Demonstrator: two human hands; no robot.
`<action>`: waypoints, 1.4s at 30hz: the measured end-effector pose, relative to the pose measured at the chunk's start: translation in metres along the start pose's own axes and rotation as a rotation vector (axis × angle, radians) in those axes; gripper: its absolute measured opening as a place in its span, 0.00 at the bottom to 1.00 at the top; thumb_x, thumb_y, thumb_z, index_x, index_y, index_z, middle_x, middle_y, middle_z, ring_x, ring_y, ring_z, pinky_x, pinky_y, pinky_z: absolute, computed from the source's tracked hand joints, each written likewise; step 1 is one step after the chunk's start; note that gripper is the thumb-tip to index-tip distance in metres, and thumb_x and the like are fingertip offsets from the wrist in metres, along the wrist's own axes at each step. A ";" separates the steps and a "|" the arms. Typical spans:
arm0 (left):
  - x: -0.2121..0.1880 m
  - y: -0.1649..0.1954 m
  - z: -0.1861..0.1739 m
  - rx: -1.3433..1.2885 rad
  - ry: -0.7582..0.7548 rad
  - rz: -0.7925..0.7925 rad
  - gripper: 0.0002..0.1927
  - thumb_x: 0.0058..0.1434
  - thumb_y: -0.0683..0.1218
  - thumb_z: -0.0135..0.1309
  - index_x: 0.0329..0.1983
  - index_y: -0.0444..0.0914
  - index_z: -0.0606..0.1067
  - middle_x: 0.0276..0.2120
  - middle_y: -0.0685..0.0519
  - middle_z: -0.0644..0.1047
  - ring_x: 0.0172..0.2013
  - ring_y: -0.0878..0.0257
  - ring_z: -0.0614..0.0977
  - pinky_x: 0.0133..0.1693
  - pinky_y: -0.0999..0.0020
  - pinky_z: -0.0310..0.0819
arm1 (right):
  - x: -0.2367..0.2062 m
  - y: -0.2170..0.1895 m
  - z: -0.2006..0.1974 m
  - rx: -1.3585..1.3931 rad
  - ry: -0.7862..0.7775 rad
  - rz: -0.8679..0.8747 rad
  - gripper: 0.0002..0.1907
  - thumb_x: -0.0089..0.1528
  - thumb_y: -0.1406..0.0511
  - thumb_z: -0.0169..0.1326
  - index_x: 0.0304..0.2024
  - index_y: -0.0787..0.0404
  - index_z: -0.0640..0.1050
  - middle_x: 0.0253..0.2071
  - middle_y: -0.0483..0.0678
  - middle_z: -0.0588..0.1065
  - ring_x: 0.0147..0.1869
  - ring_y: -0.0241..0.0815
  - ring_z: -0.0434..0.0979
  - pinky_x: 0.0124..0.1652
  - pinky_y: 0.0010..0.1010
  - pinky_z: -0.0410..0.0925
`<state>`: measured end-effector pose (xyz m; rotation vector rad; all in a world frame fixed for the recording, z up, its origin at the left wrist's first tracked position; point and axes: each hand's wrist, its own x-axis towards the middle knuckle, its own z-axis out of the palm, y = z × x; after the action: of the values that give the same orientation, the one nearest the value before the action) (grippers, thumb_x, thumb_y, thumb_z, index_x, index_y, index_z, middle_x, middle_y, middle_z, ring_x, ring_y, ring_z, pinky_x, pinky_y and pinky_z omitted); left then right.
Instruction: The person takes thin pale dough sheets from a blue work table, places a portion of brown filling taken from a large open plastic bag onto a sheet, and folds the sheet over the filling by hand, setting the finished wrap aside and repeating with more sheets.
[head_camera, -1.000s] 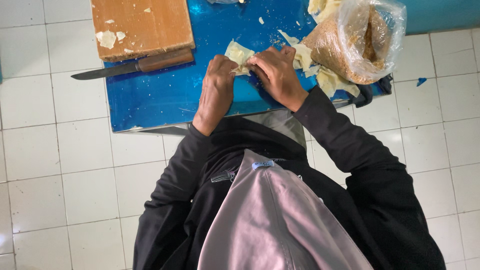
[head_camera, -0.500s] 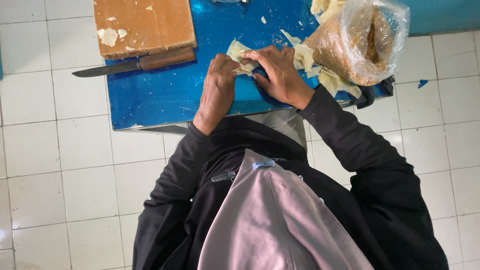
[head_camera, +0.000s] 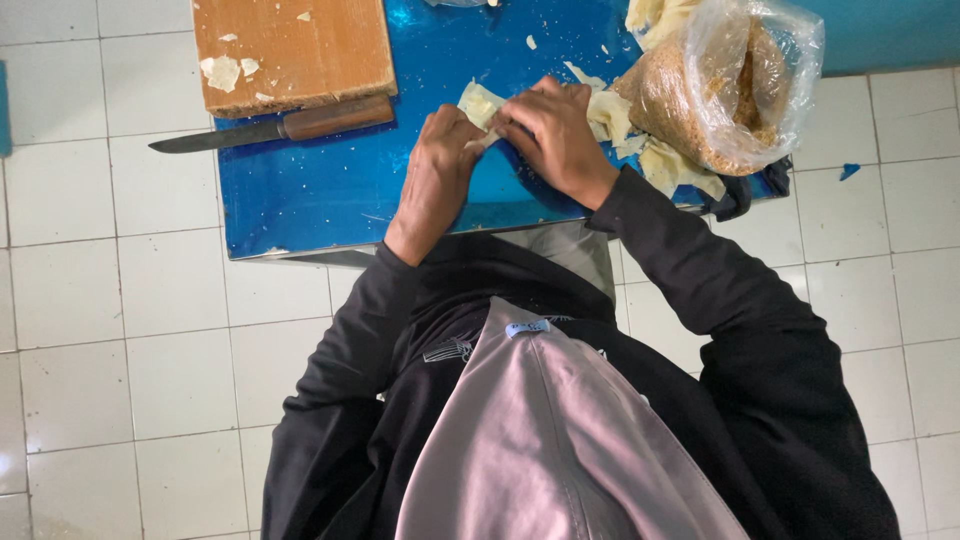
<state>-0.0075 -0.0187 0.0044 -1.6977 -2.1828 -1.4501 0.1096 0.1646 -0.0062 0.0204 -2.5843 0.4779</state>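
1. We see a pale yellow sheet (head_camera: 480, 104), thin and limp, lying on the blue surface (head_camera: 330, 195) between our two hands, near the far middle of that surface.
2. We judge the sheet to be very light, soft and easily torn; its edge already looks creased where the fingers meet it. It seems best taken at an edge or corner with fingertips, lightly, and supported from below so it does not stretch or rip.
3. Our left hand (head_camera: 437, 165) rests knuckles up with its fingers curled forward onto the near edge of the sheet, pinching or folding it; the fingertips themselves are hidden, so we cannot tell how tight the hold is.
4. Our right hand (head_camera: 553, 135) lies just beside it, fingers bent down over the same sheet, pressing or pinching its right side.
5. Just beside the right hand sit more pale sheets (head_camera: 655, 160), loosely heaped.
6. Touching that heap is a clear plastic bag (head_camera: 735, 85) of brown, crumbly filling, open at the top.
7. Well to the left lie a knife (head_camera: 270, 128) with a wooden handle and a wooden cutting board (head_camera: 300, 50) bearing pale scraps.
8. Below is a white tiled floor (head_camera: 120, 350).
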 end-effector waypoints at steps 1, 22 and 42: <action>0.003 -0.004 0.001 0.042 0.004 0.023 0.07 0.61 0.34 0.58 0.42 0.33 0.76 0.41 0.45 0.72 0.44 0.46 0.75 0.46 0.55 0.70 | 0.003 0.001 0.002 0.014 -0.006 0.029 0.06 0.72 0.62 0.58 0.43 0.57 0.80 0.38 0.43 0.75 0.47 0.44 0.69 0.47 0.42 0.52; 0.016 -0.011 -0.009 -0.019 -0.043 0.067 0.09 0.55 0.37 0.60 0.39 0.33 0.76 0.39 0.43 0.73 0.42 0.42 0.76 0.42 0.52 0.70 | 0.008 0.001 -0.011 -0.017 -0.101 -0.077 0.12 0.68 0.57 0.63 0.48 0.56 0.82 0.46 0.42 0.75 0.52 0.44 0.67 0.53 0.43 0.54; 0.023 -0.027 0.000 -0.123 -0.033 -0.057 0.03 0.60 0.37 0.60 0.35 0.32 0.77 0.42 0.42 0.72 0.39 0.43 0.80 0.37 0.54 0.71 | 0.016 0.004 0.002 0.081 -0.083 0.082 0.10 0.71 0.57 0.61 0.43 0.56 0.80 0.36 0.42 0.69 0.46 0.44 0.63 0.48 0.40 0.53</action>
<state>-0.0376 -0.0008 -0.0013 -1.7209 -2.2204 -1.6126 0.0941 0.1683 -0.0014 -0.0392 -2.6529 0.6243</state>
